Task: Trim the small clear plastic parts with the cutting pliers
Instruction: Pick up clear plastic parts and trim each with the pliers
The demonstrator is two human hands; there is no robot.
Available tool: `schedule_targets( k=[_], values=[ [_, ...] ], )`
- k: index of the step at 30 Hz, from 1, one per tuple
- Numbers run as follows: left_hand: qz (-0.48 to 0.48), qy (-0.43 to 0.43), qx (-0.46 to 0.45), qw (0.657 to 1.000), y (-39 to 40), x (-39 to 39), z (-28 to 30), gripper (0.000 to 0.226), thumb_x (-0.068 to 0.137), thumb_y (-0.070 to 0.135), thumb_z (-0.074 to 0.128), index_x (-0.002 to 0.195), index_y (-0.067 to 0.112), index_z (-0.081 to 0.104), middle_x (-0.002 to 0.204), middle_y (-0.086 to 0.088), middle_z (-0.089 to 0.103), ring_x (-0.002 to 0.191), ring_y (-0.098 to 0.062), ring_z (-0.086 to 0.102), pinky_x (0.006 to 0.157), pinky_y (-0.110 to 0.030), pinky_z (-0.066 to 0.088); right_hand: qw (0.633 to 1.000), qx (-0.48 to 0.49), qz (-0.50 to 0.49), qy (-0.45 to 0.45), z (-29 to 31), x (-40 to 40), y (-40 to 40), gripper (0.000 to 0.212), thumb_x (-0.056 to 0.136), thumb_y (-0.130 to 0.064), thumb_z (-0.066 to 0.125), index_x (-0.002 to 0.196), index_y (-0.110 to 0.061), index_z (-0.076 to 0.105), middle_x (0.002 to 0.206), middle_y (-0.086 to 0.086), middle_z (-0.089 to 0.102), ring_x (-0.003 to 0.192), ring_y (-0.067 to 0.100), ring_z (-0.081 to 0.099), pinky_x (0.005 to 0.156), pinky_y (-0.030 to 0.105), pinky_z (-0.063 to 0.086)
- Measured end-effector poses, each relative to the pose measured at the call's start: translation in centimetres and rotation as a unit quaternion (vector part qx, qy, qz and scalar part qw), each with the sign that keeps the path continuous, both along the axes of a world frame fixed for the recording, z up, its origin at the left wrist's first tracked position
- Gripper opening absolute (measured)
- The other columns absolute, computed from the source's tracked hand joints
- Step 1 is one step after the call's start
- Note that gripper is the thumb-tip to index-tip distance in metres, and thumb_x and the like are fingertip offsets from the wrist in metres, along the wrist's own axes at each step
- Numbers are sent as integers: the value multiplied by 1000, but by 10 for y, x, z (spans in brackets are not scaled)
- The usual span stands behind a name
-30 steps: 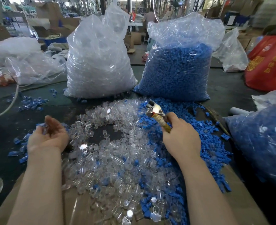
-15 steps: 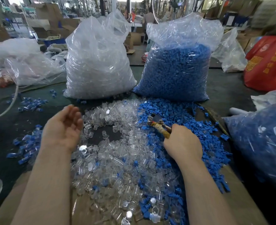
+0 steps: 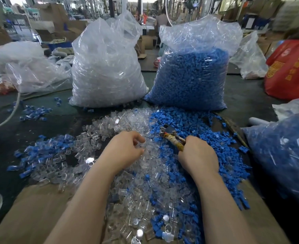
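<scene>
Clear plastic parts (image 3: 120,175) under left hand (image 3: 126,150).

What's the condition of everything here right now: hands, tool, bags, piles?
left hand: fingers curled into the clear parts pile, picking.
right hand: grips the cutting pliers; whether their jaws are open is unclear.
clear parts bag: upright, full, top loosely open.
blue parts bag: upright, full.
blue parts pile: loose, spread out.

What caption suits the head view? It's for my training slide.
Left hand reaches into the clear parts while right hand grips the cutting pliers.
</scene>
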State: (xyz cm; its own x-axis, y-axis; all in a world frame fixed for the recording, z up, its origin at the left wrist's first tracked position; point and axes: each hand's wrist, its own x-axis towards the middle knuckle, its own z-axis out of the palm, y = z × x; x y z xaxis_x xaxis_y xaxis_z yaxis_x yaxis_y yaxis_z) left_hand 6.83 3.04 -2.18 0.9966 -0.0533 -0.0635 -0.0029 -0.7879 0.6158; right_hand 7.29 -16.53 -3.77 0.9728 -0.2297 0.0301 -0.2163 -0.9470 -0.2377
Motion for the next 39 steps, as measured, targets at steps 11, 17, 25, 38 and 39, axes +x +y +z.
schedule_targets(
  k=[11,17,25,38,39],
  values=[
    [29,-48,15,998,-5,-2,-2,18,88,25,73,98,39,68,83,18,65,72,3,62,61,-16,48,1000,-20,-6,-7,-1,1,2,18,87,-27,63,84,-21,46,72,-1,49,56,15,45,51,31,35],
    [52,-86,-30,994,-8,-2,-1,8,90,33,71,97,35,70,82,17,68,70,1,65,66,-21,56,999,2,-22,-44,-1,-1,3,20,86,-30,64,89,-20,46,71,-3,45,54,14,40,50,31,33],
    [79,-39,-430,898,-11,-3,9,15,84,18,74,99,18,72,91,1,76,80,-9,71,63,-17,52,952,249,34,-175,0,2,6,9,90,-30,61,94,-28,53,76,-9,55,70,18,51,58,31,34],
    [42,-112,-458,881,-25,-6,12,20,71,0,82,85,5,69,86,-6,76,78,-11,71,69,-18,53,803,515,166,-249,17,-10,22,20,93,-13,65,85,-31,65,83,-4,66,78,21,60,66,23,51],
    [41,-118,-448,886,-25,-6,12,19,71,0,82,85,4,69,85,-5,76,78,-11,71,69,-19,54,798,521,172,-251,17,-11,23,21,93,-12,66,86,-32,65,83,-5,66,77,20,60,66,20,51]
  ],
)
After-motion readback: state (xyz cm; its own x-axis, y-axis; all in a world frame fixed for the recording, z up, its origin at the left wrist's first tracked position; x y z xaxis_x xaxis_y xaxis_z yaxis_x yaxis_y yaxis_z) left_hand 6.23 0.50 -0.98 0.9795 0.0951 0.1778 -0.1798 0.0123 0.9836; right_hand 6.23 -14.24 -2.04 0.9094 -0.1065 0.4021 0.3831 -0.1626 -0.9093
